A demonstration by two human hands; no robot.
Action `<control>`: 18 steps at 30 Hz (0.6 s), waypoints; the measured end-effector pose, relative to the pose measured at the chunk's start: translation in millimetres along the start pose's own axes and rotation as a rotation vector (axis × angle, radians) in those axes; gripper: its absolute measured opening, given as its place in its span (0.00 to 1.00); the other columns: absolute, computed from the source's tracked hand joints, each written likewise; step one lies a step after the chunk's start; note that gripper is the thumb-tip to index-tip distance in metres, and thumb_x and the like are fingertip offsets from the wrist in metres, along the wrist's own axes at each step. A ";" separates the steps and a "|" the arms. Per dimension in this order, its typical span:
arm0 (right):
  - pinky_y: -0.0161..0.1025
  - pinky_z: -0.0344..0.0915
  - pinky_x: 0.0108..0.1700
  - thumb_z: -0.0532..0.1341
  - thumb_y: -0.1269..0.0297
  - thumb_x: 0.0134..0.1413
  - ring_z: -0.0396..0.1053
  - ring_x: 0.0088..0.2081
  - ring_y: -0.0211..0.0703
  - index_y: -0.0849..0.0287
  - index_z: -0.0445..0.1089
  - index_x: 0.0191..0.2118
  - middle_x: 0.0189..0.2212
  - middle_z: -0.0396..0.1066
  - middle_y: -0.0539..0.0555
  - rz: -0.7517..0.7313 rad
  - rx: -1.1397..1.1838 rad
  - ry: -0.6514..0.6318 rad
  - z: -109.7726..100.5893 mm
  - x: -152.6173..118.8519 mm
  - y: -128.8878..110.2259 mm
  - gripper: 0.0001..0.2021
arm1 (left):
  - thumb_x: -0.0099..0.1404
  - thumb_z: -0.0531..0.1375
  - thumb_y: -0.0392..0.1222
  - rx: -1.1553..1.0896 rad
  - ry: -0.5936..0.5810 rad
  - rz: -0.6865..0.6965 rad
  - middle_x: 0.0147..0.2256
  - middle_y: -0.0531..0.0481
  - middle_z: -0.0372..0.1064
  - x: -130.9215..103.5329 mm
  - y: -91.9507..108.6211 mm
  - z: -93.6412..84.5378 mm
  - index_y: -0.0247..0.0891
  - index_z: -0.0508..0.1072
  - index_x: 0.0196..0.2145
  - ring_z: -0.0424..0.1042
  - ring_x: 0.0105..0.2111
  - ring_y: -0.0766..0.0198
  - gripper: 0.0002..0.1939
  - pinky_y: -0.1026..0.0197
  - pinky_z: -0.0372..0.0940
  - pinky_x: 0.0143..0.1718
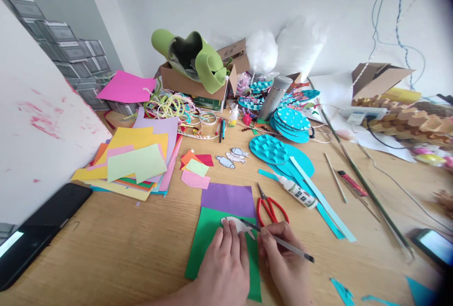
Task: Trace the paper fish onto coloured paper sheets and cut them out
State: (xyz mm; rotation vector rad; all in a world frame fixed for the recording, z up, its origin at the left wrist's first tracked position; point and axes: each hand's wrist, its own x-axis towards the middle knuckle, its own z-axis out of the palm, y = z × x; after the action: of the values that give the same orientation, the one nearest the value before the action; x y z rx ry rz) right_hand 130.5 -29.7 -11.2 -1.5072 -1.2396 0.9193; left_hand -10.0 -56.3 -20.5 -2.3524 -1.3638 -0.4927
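My left hand (226, 259) lies with its fingers stretched flat, pressing a white fish-shaped paper cutout (233, 223) down on a green paper sheet (198, 242). Part of the cutout is hidden under those fingers. A slim grey pen (292, 248) is gripped in my right hand (285, 259), its tip touching or very near the cutout's upper edge. Beneath the green sheet, a purple sheet (228, 197) sticks out at the far side. Red-handled scissors (271, 207) lie just beyond my right hand. Further off are several small drawn fish cutouts (231, 157).
Stacked coloured paper (136, 155) and a black phone (42, 230) lie to the left. On the right are a white glue bottle (299, 192), blue strips (327, 211), scaly blue ovals (271, 150) and a long stick (364, 178). A steel flask (276, 96) stands behind.
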 end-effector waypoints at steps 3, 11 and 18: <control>0.32 0.56 0.18 0.61 0.53 0.50 0.59 0.17 0.36 0.57 0.64 0.24 0.15 0.62 0.47 0.005 0.013 0.003 0.3 -0.4 1.7 0.14 | 0.61 0.54 0.42 0.001 0.000 -0.004 0.43 0.31 0.73 -0.2 0.4 -0.8 0.28 0.75 0.42 0.71 0.44 0.46 0.18 0.50 0.55 0.47; 0.32 0.56 0.19 0.61 0.53 0.50 0.59 0.17 0.36 0.58 0.64 0.24 0.16 0.63 0.48 0.009 -0.001 0.000 -0.5 0.3 1.9 0.14 | 0.61 0.54 0.42 0.004 -0.015 0.009 0.43 0.29 0.72 -0.5 0.2 0.1 0.27 0.74 0.43 0.70 0.45 0.46 0.18 0.49 0.55 0.47; 0.31 0.55 0.17 0.62 0.52 0.50 0.58 0.16 0.36 0.58 0.64 0.23 0.14 0.61 0.47 0.014 0.040 -0.001 -0.8 -1.2 1.0 0.15 | 0.61 0.53 0.41 0.020 -0.016 0.003 0.43 0.31 0.72 -1.2 0.6 0.9 0.28 0.74 0.43 0.70 0.45 0.46 0.18 0.49 0.56 0.47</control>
State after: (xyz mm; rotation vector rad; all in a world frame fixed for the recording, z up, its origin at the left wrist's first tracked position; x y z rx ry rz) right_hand 131.3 -31.1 -12.0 -1.4854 -1.2057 0.9485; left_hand -10.0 -57.1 -21.9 -2.3466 -1.3656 -0.4581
